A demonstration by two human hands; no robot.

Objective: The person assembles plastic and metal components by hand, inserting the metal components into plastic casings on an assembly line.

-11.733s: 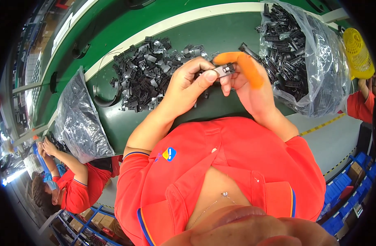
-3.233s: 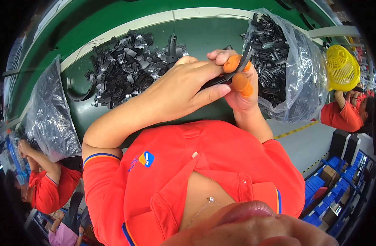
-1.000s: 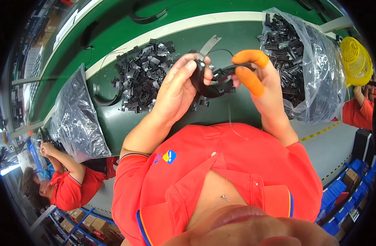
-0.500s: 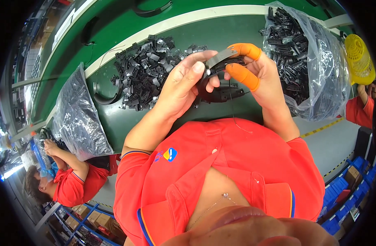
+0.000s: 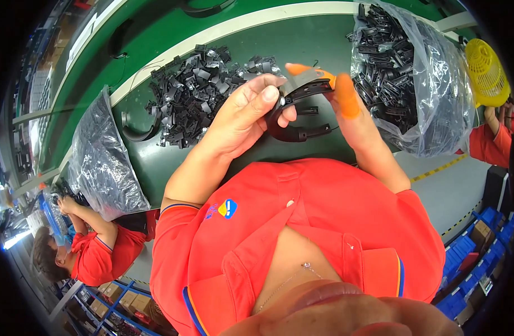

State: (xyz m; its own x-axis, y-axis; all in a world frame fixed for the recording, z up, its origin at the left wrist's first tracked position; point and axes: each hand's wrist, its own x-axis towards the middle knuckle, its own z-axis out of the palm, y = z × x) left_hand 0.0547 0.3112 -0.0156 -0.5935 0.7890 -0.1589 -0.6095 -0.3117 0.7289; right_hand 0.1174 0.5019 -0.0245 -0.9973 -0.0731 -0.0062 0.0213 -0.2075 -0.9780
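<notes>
My left hand is closed on a curved black headphone headband, its thumb pressed near a small bright spot on the band. Along the band's upper arm lies a thin grey metal strip. Orange finger covers sit on the index finger and thumb of my right hand, which curls round the right end of that arm. Its index finger is behind the strip; its thumb, smeared by motion, is at the tip. The headband's lower arm points right, with a thin wire at its end.
A heap of small black parts lies behind my left hand, beside another curved band. Clear plastic bags stand left and right, the right one holding black parts. A yellow basket is far right. Co-workers sit at both sides.
My right thumb has swung up and right, from below the upper arm to its tip. The right index finger has slid left behind the strip. My left hand keeps its hold.
</notes>
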